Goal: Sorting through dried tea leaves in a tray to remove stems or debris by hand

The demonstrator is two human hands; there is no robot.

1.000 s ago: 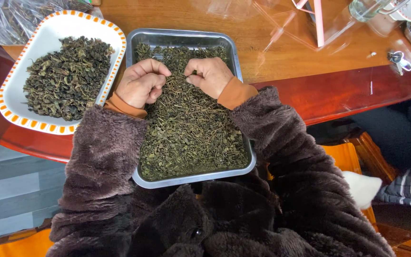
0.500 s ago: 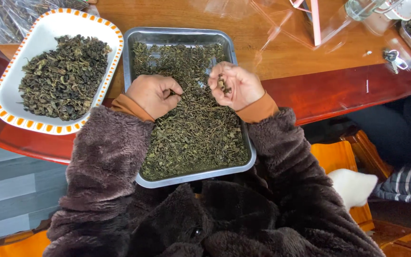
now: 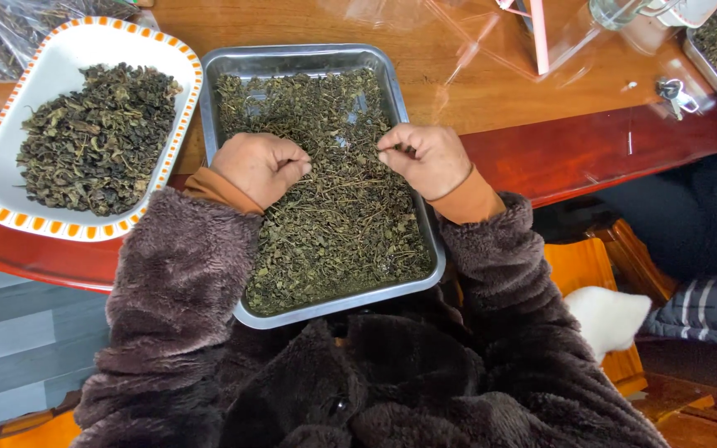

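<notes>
Both hands, left hand (image 3: 260, 168) and right hand (image 3: 426, 158), curl fingers pinching dried leaves (image 3: 334, 216) in the metal tray (image 3: 292, 55); white dish (image 3: 10, 124) partly filled, tray mostly unsorted.

The person wears a thick, fluffy coat of dark brown plush with a slight purple cast, its pile matted into small tufts. Nearest the metal tray (image 3: 309, 311), the coat front bunches into deep folds, and a small dark round button sits low on it. Both sleeves are bulky and wide. From each sleeve end, just beside the tray's sides, an orange knit cuff peeks out, fitting closely round the wrist behind the left hand (image 3: 259, 168) and the right hand (image 3: 426, 159).
</notes>
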